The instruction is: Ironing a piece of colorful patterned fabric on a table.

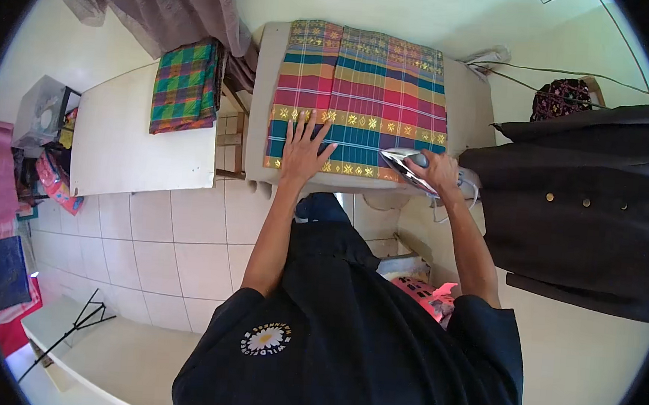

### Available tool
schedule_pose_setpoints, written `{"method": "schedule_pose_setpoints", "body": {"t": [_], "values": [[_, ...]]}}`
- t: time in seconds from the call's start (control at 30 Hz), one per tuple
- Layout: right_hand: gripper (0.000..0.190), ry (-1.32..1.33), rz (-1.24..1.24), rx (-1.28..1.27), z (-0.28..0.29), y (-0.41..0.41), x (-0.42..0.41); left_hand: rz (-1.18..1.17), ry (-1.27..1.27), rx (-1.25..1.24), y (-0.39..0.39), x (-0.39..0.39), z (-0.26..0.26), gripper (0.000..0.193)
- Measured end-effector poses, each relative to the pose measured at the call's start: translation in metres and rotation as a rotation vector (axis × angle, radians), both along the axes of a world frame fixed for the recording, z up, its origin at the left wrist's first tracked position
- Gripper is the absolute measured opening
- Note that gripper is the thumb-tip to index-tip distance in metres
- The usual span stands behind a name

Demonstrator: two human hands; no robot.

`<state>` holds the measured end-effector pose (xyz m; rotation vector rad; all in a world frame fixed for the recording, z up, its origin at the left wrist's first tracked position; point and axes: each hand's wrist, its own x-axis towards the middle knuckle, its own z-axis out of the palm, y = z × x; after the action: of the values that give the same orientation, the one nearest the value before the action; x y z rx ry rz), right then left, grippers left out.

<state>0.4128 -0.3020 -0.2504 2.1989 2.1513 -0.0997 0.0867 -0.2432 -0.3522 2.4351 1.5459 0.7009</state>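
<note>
A plaid sarong cloth (388, 100) with gold motifs lies spread over a padded ironing table (469, 105). It shows red, teal and yellow bands and a lengthwise fold or edge left of its middle. My left hand (304, 150) rests flat on the cloth's near left part, fingers apart and pointing away from me. In my right hand (439, 171) is the handle of an electric iron (403, 162). The iron sits at the cloth's near right edge, its tip pointing left. The hand and forearm partly hide the iron's rear and cord.
A folded green checked cloth (183, 88) lies on a white table (137, 138) to the left. A dark buttoned jacket (572, 208) hangs at the right. Cables (565, 71) run along the right wall. A pink basket (417, 293) stands low beside me, near my right arm.
</note>
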Motion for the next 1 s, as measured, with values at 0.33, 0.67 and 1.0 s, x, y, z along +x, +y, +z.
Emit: {"method": "schedule_pose_setpoints", "body": {"t": [0.33,0.67,1.0], "values": [[0.059,0.051,0.098,0.044,0.0,0.029,-0.04,0.053,-0.132,0.04,0.009,0.011,0.006,0.038],[0.056,0.08,-0.131,0.203,-0.009,0.099,-0.081,0.122,0.015,0.032,0.021,0.019,0.016,0.029],[0.061,0.146,0.084,0.134,-0.013,0.161,-0.08,0.06,0.06,-0.105,0.032,0.024,0.038,0.028]]}}
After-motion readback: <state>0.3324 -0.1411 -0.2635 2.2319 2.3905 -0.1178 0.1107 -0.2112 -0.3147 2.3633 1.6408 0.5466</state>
